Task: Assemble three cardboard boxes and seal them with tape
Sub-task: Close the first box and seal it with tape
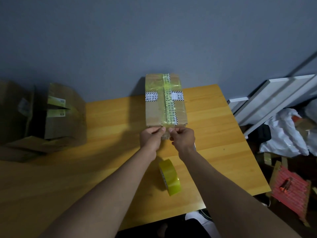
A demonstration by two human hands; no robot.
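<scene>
Head view: one wide shot, looking forward and down at a wooden table (106, 131) set against a grey wall (120, 40).
Box: a closed cardboard box (155, 109) is placed at the far middle of the table, long side pointing away from the camera. Its far end runs past the back edge of the table.
Tape on box: a yellowish strip (169, 107) is laid lengthwise along the top seam; printed black-and-white tape is crossed over it, with more yellowish film wrapped near the far end.
Left hand (151, 137): held at the near end of the box, fingers curled, thumb and forefinger pinched together on the tape end at the near top edge.
Right hand (182, 137): held just beside the left — same pinch, on the same tape end. Fingertips of the two hands are nearly touching.
Grip detail: what is under the curled fingers is hidden; whether the tape is stuck down on the near face cannot be told.
Tape roll (169, 176): a yellowish roll, stood on its edge on the table between the forearms, nearer the camera than the box, apart from both hands.
Other boxes (51, 117): open cardboard boxes with flaps out — at the left end of the table, in shadow, well apart from the taped box.
Right of table: white boards (274, 97) leaned against the wall, a white plastic bag (284, 134), a red ribbed item (291, 191) on the floor.
</scene>
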